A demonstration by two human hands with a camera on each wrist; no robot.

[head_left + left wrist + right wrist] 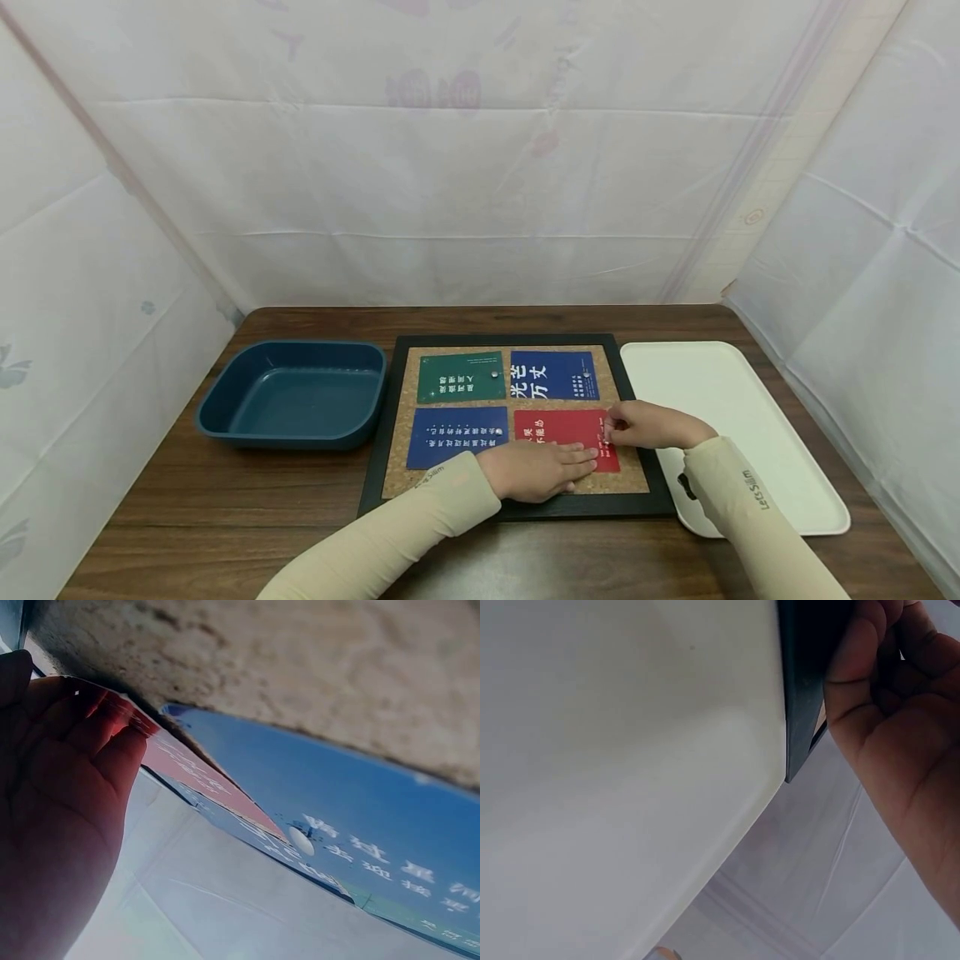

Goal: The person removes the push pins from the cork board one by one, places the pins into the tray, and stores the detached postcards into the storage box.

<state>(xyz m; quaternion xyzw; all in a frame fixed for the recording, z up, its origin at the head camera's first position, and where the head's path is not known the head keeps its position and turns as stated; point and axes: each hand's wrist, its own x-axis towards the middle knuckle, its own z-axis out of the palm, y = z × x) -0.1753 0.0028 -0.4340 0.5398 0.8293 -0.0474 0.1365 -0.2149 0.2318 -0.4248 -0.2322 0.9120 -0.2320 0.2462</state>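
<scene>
A black-framed cork board (517, 507) bears several cards. My left hand (531, 471) lies flat, its straight fingers pressing on the red card (558, 423) at the lower right; the left wrist view shows the same hand (67, 780) from the palm side. At that card's right end, my right hand (651, 423) curls thumb and fingers together and pinches what looks like a thumbtack, mostly hidden by the fingertips. In the right wrist view this hand (900, 712) hides its own fingertips. A white-headed thumbtack (301, 841) sits in the blue card (360, 787) beside the red one.
Above are a green card (457, 377) and another blue card (566, 375), each with a tack near its right side. A deep blue bin (292, 437) stands left of the board. The white tray (720, 392) lies right, under my right forearm, with a small black thing (686, 486) near its edge.
</scene>
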